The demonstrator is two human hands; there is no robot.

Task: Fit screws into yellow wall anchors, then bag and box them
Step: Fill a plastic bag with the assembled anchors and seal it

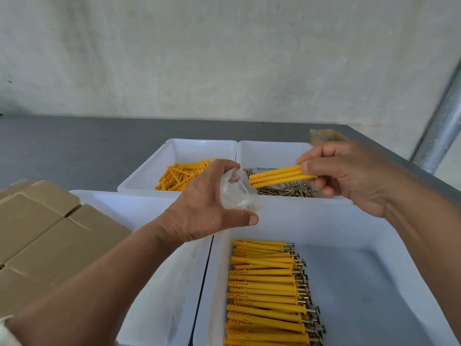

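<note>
My left hand [209, 206] holds a small clear plastic bag [237, 191] with its mouth facing right. My right hand [349, 176] pinches a bundle of yellow wall anchors [277, 176]; their tips sit at the bag's opening. Below, a white bin [374, 270] holds a neat stack of several yellow anchors with screws fitted [269, 290], screw heads pointing right. At the back, one white bin [159, 171] holds loose yellow anchors [179, 177], and the white bin [274, 151] beside it holds loose screws [287, 191].
Closed cardboard boxes [45, 233] stand at the left. Another white bin [159, 283] lies under my left forearm. An open cardboard box [324, 136] sits behind the screw bin. The grey table [74, 151] reaches back to a wall; a metal post [439, 126] rises at right.
</note>
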